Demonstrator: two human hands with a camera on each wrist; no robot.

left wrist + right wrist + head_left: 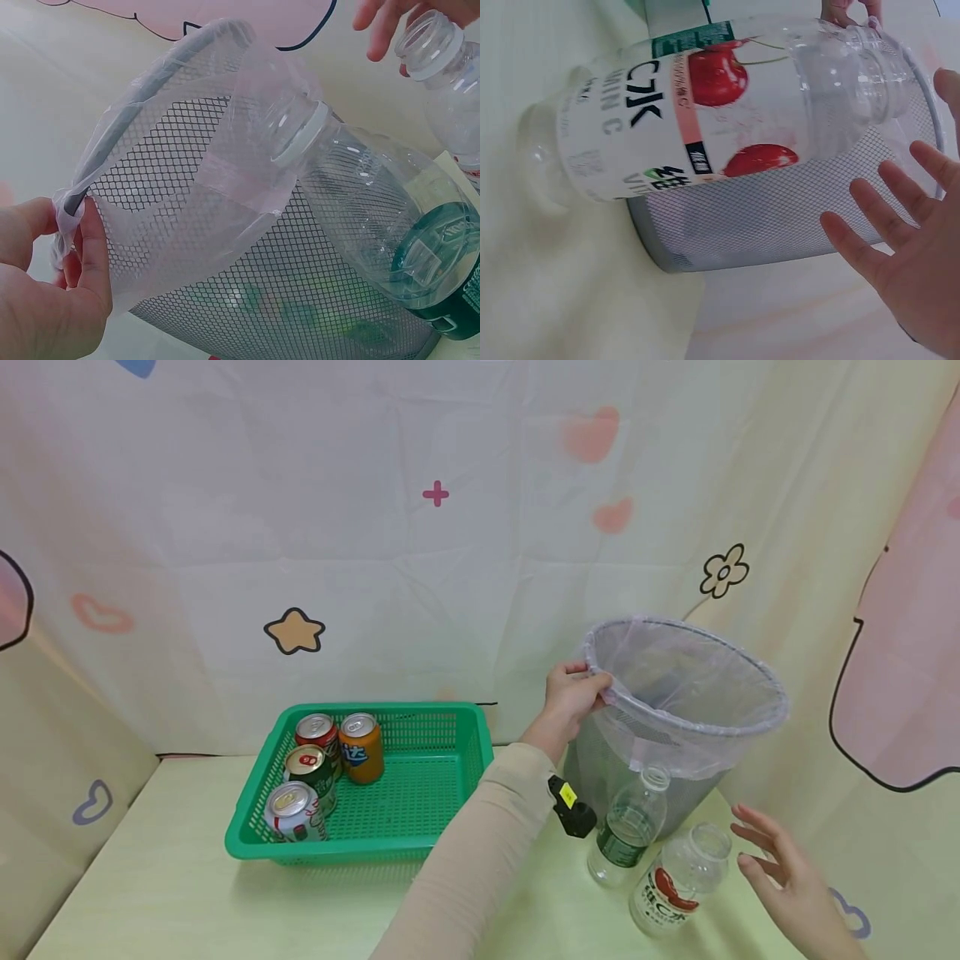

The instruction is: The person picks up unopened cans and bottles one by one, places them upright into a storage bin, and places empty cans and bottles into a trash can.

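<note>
My left hand (pixel 573 697) pinches the bag-covered rim of a mesh trash bin (pixel 600 760) on its left side. A thin, translucent plastic bag (pixel 217 172) lines the bin and folds over its rim. To the right, my right hand (pixel 787 881) hangs beside a clear bottle with a cherry label (pixel 727 97), fingers spread and apart from it. Another clear bottle with a green label (pixel 626 835) stands between that one and the bin. Both bottles are upright and uncapped. Through the mesh, blurred greenish things show low in the bin in the left wrist view.
A green plastic basket (pixel 465 727) sits on the table (pixel 172 827) at the left. Inside stand an orange can (pixel 362 750), a white can (pixel 296 814) and other drink cans along its left side. A patterned curtain (pixel 450 568) hangs behind.
</note>
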